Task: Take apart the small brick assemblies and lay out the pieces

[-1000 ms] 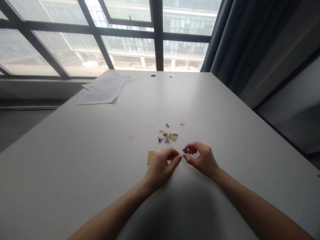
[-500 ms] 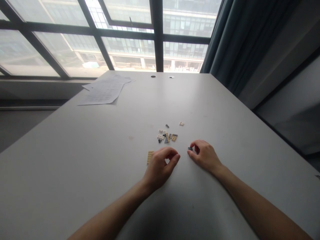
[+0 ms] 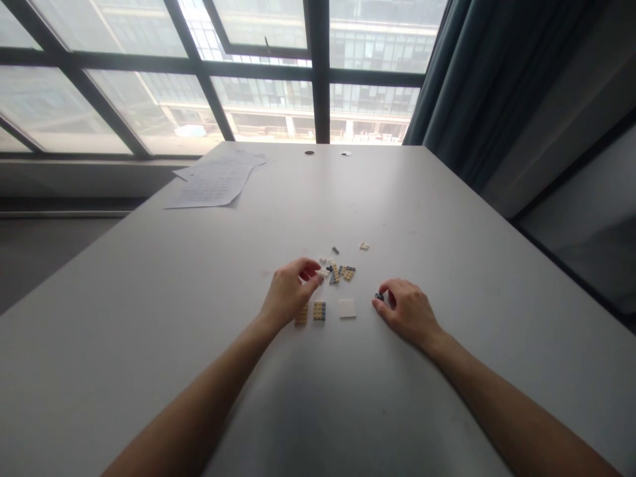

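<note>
My left hand (image 3: 287, 291) is at the left edge of a small pile of toy bricks, thumb and fingertips a little apart. Its fingertips are beside white bricks (image 3: 324, 272) and hide part of the pile. A tan plate brick (image 3: 301, 314) lies partly under this hand. Just right of that are a tan-and-grey brick piece (image 3: 319, 311) and a flat white square tile (image 3: 347, 309). Farther right, my right hand (image 3: 410, 310) rests on the table, pinching a small dark grey brick (image 3: 379, 296) between thumb and index finger.
Tan bricks (image 3: 349, 273) and grey ones make up the pile's right side. A grey piece (image 3: 335, 250) and a cream piece (image 3: 364, 246) lie beyond it. Paper sheets (image 3: 211, 182) are at the white table's (image 3: 397, 199) far left, before the window.
My left hand has moved left and forward to the pile, uncovering the tan-and-grey piece and white tile. My right hand stays in place with the dark grey brick. The view has shifted slightly.
</note>
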A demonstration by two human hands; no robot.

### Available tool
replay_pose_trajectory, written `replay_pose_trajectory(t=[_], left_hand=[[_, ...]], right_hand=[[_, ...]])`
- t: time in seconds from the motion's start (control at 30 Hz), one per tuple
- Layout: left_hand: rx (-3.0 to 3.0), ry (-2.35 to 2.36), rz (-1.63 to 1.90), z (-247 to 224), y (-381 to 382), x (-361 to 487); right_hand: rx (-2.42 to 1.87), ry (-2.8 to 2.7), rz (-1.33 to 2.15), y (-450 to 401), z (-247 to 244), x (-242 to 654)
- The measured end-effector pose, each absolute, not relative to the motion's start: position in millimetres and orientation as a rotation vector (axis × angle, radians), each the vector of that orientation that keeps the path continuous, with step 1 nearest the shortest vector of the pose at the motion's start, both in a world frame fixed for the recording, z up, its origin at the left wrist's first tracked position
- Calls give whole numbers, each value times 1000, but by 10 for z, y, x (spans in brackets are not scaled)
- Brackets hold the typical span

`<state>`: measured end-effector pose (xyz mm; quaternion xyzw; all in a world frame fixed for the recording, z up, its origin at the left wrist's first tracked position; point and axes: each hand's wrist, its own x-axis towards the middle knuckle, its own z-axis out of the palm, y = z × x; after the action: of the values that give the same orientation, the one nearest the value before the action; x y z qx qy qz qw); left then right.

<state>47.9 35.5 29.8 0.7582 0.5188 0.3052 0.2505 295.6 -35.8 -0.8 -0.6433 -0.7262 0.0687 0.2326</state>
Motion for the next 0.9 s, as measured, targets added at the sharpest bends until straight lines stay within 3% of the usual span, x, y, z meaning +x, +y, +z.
replay_pose_trajectory(t=[0.3,0.9], left_hand=[[2362,1433,511,217,625,624],[2493,1566,480,163,762,787]], right_hand=[[-1749,-2029,199,-358,4,2939],[-1734,-2051,230,-361,-1,2936]])
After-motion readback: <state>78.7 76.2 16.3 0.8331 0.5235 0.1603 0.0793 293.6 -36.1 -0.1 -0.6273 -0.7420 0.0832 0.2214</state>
